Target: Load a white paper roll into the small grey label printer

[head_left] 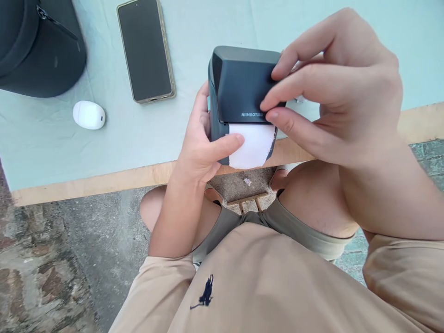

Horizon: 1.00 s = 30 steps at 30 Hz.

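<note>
A dark label printer (243, 83) with NIIMBOT lettering is held up over the table's front edge. My left hand (204, 143) wraps round its left side and underside, the thumb lying on a white paper strip (251, 145) that comes out of the front slot. The strip's right edge looks ragged. My right hand (333, 83) is at the printer's right side, thumb and forefinger pinched together by the lettering and the other fingers bent near the lid's edge. Whether anything small sits in that pinch is hidden.
On the pale cloth-covered table (194, 27) lie a phone (147, 51), a white oval case (89, 114) and a black zippered bag (38, 51) at far left. The table's wooden edge (93, 180) runs just above my knees. A white scrap (247, 181) lies on the ground.
</note>
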{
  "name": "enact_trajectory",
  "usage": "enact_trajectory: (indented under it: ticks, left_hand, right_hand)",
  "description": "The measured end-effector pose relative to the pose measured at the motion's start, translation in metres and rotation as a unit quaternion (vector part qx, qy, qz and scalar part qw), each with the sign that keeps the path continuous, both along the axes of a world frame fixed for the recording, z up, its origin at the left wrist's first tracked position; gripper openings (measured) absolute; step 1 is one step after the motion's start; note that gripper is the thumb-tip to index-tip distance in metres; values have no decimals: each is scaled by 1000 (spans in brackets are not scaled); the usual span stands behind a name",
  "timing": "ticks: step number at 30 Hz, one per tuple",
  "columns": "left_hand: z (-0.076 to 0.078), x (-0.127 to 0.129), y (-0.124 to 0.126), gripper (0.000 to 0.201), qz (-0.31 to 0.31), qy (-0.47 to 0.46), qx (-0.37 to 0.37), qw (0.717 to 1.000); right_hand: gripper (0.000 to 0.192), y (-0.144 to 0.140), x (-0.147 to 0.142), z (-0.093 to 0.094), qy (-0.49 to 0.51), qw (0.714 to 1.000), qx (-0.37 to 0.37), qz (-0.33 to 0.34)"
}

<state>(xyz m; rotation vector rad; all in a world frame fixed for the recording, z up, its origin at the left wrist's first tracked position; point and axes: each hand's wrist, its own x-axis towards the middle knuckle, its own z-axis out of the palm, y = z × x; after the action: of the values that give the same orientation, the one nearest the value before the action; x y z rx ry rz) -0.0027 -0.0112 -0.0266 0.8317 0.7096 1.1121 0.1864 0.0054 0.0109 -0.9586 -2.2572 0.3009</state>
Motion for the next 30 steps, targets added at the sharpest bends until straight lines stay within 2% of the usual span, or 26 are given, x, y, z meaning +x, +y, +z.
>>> enact_trajectory:
  ticks: [3, 5, 10, 14, 25, 30]
  left_hand:
    - [0, 4, 0, 46, 14, -41, 4, 999]
    - [0, 5, 0, 42, 16, -46, 10, 999]
    - [-7, 0, 5, 31, -18, -48, 47, 998]
    - [-13, -1, 7, 39, -23, -43, 73, 996]
    - [-3, 6, 0, 40, 13, 18, 32, 999]
    - [-1, 5, -2, 32, 5, -8, 28, 1000]
  right_hand:
    - [35, -3, -2, 4, 3, 1000, -1, -13]
    - [44, -5, -3, 7, -3, 1000, -9, 2]
    - [37, -10, -4, 11, -26, 998, -59, 8]
    - [39, -11, -3, 11, -29, 998, -55, 11]
    - [44, -11, -4, 11, -60, 996, -59, -4]
    - [42, -10, -3, 11, -86, 995, -49, -15]
